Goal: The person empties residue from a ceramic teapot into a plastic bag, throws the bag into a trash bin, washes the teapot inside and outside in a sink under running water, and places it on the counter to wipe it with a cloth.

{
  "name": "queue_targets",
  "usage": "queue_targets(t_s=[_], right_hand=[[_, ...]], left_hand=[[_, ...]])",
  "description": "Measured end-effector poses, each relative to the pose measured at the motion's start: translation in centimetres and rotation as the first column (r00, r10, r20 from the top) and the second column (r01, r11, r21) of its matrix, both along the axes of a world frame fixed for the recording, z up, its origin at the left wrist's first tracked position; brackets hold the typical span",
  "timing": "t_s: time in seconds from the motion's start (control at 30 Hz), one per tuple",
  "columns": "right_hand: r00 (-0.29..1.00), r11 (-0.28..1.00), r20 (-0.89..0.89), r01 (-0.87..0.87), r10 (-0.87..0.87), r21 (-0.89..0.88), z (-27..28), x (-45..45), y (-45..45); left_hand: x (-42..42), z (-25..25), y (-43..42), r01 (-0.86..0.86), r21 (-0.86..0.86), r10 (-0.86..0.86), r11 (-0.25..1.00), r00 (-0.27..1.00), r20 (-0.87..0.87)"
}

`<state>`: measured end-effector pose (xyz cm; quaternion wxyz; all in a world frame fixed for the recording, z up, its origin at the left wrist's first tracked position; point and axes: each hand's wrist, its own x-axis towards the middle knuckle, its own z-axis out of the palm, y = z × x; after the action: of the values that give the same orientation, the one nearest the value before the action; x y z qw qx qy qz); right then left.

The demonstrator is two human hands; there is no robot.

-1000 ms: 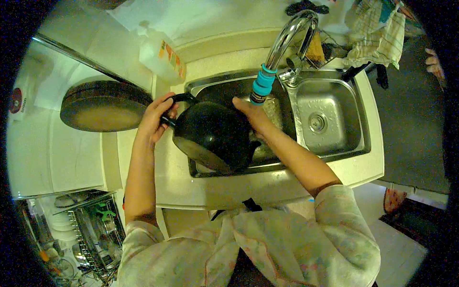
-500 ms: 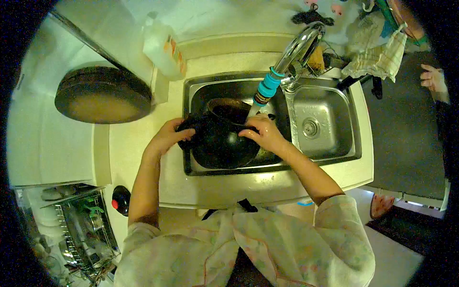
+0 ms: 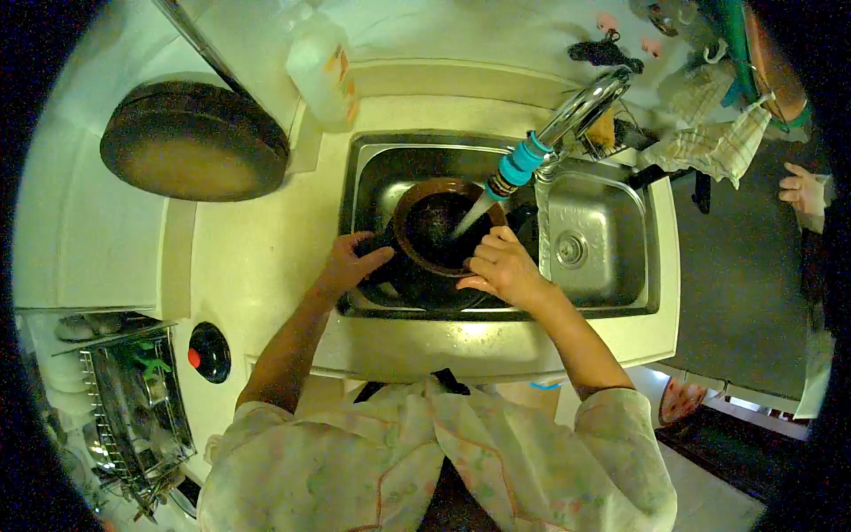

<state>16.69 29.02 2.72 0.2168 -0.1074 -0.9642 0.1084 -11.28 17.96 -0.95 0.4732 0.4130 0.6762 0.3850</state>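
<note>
A dark round pot (image 3: 425,288) with a brown rim, apparently clay, sits in the left sink basin (image 3: 377,173). It now tilts so its mouth faces up toward me. Water streams from the faucet (image 3: 576,111) through its turquoise nozzle (image 3: 519,164) into the pot. My left hand (image 3: 350,263) grips the pot's left side, around what looks like its handle. At the right of the rim, my right hand (image 3: 507,269) is closed on the pot's edge, thumb below it. The inside of the pot is dark and hard to make out.
The right basin (image 3: 603,213) has a drain. A black lid with a red knob (image 3: 210,353) lies on the left counter, near a dish rack (image 3: 137,399). A large round dark object (image 3: 195,142) and a white jug (image 3: 324,75) stand at the back left. Another person's hand (image 3: 802,188) shows far right.
The pot has turned upright from its side, so its mouth shows and the stream falls inside. Both hands have kept hold. The view has shifted slightly.
</note>
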Motion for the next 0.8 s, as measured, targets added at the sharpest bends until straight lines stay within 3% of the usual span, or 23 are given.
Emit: queue_targets(t_s=[0.13, 0.23, 0.43, 0.53, 0.63, 0.73, 0.8], right_hand=[[1.000, 1.000, 0.022, 0.015, -0.014, -0.019, 0.0, -0.7, 0.5], [0.999, 0.997, 0.004, 0.041, -0.041, -0.067, -0.6, -1.4, 1.7], [0.996, 0.994, 0.039, 0.087, -0.084, -0.070, -2.2, -2.0, 2.8], [0.994, 0.994, 0.039, 0.108, -0.107, -0.020, -1.8, -1.6, 2.9], [0.985, 0.987, 0.087, 0.153, -0.149, -0.049, 1.1, -0.9, 2.5], [0.967, 0.977, 0.148, 0.212, -0.208, -0.014, 1.5, 0.7, 0.2], [0.980, 0.980, -0.046, 0.188, -0.191, -0.062, 1.7, 0.4, -1.7]], left_hand=[[0.6, -2.2, -0.3, -0.215, -0.018, 0.214, 0.976, 0.976, -0.048], [0.9, -0.4, 0.6, -0.169, -0.069, 0.173, 0.983, 0.984, 0.050], [-0.9, -6.5, 1.9, -0.155, -0.141, 0.169, 0.978, 0.981, 0.094], [0.6, -4.3, 2.8, -0.206, -0.006, 0.205, 0.979, 0.972, 0.117], [1.3, -2.9, 3.6, -0.084, 0.006, 0.080, 0.996, 0.972, 0.222], [1.7, -3.6, 3.6, -0.005, 0.056, -0.001, 0.998, 0.994, 0.111], [1.4, -2.6, 2.9, -0.034, 0.088, 0.026, 0.996, 0.996, 0.083]])
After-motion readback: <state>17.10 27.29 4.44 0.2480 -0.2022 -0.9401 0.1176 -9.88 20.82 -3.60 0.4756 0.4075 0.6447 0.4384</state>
